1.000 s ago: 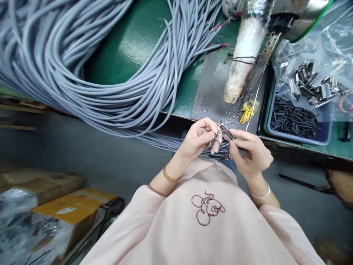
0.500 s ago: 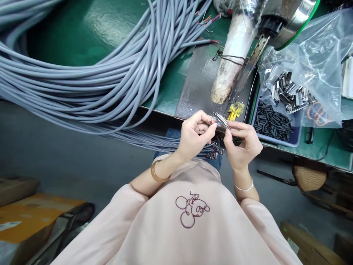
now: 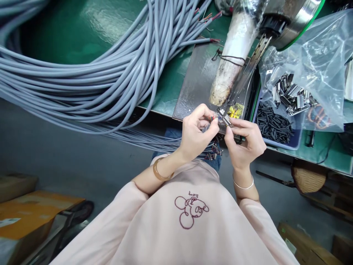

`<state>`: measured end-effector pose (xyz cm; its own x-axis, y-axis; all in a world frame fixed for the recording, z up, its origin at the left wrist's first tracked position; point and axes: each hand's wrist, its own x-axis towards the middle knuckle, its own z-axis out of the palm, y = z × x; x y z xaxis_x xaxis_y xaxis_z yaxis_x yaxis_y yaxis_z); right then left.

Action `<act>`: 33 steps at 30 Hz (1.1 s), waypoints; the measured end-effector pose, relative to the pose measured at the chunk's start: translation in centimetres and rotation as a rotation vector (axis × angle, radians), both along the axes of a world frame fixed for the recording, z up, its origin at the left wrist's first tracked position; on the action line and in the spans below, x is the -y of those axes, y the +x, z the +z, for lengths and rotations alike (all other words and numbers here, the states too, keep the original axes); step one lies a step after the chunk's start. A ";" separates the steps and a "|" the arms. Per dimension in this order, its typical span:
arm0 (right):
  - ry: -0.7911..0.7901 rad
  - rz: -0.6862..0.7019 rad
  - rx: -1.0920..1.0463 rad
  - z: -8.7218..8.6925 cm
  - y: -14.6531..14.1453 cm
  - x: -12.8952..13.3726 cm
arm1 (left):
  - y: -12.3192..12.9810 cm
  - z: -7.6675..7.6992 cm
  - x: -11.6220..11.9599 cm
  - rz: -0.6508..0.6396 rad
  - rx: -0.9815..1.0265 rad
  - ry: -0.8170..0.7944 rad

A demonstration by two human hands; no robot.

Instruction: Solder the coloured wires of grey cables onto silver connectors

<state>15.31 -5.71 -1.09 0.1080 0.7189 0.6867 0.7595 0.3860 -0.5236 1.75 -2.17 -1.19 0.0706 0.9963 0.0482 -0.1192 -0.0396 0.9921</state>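
Thumb and fingers of my left hand are closed on the end of a grey cable, where thin coloured wires show. My right hand pinches a small metal multi-pin connector by its lower right end. The wires and the connector are close together; whether any wire is joined to it is too small to tell. Just behind the connector lies a yellow piece on the dark metal plate. Below my hands hang several cable ends with connectors.
A large bundle of grey cables covers the bench's left. A white wrapped tube slants down beside a perforated metal shaft and a green-rimmed spool. On the right, a blue tray holds black sleeves and a plastic bag of connectors.
The connector has turned a little and tilts more steeply. My right hand has shifted slightly right, while my left hand keeps its pinch on the cable end.
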 end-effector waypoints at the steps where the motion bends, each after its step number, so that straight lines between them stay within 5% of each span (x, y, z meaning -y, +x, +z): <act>1: 0.004 0.002 0.000 0.1 0.0 0.0 | 0.0 0.1 0.0 0.004 -0.004 0.000; 15: 0.051 0.037 0.100 -0.1 0.0 0.7 | -0.6 0.6 0.1 -0.060 0.013 -0.035; 33: -0.052 0.045 -0.034 0.9 0.3 -0.2 | -1.0 0.7 -1.1 -0.111 0.044 0.014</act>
